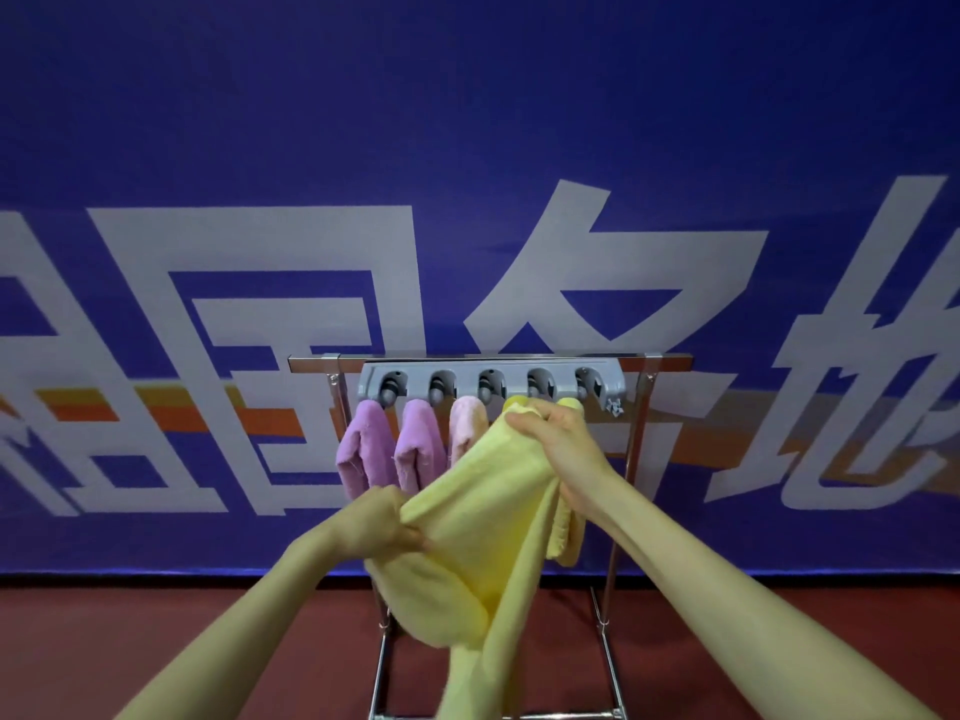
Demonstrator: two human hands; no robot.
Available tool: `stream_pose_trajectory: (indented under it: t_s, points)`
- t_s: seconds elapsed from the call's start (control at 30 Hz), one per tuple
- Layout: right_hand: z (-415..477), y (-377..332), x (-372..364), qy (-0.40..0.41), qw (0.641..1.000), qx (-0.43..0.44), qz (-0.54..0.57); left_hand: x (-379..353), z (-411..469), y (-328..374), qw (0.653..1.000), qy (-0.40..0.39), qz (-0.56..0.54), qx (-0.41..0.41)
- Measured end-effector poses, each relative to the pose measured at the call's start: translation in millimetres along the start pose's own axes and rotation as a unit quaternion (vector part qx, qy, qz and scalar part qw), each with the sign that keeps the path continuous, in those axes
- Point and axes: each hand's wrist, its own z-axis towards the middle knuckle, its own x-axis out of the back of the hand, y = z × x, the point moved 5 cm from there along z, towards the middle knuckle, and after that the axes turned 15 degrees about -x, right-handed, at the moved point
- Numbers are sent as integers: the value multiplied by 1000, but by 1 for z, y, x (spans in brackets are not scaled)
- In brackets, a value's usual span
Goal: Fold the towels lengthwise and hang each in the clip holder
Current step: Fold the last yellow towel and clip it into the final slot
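Blue banner (467,122) with white characters fills the background; metal rack (631,459) stands before it on red floor (156,641); grey clip holder (491,384) mounted on its top bar; yellow towel (483,522) stretched below the holder; left hand (382,519) pinches its lower edge, right hand (563,449) grips its upper part near the clips; two purple towels (363,444) and pink towel (467,426) hang clipped.

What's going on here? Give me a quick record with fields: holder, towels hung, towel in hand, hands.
holder: grey clip holder with five clips, on a metal rack
towels hung: two purple towels, one pink towel
towel in hand: yellow towel
hands: left hand grips its lower part; right hand holds its top near the clips
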Motion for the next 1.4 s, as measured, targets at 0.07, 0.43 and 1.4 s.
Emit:
stream_pose_trajectory:
  t_s: [0.07,0.43,1.4]
  points:
    - [0,-3,2,16,1000,14,-10,-4,-9,-25,997,-20,-56,41]
    - [-14,-25,61,177,982,48,41,-12,-37,-71,980,29,-162,114]
    - [-23,-1,67,203,977,-55,22,31,-32,28,860,329,-389,16]
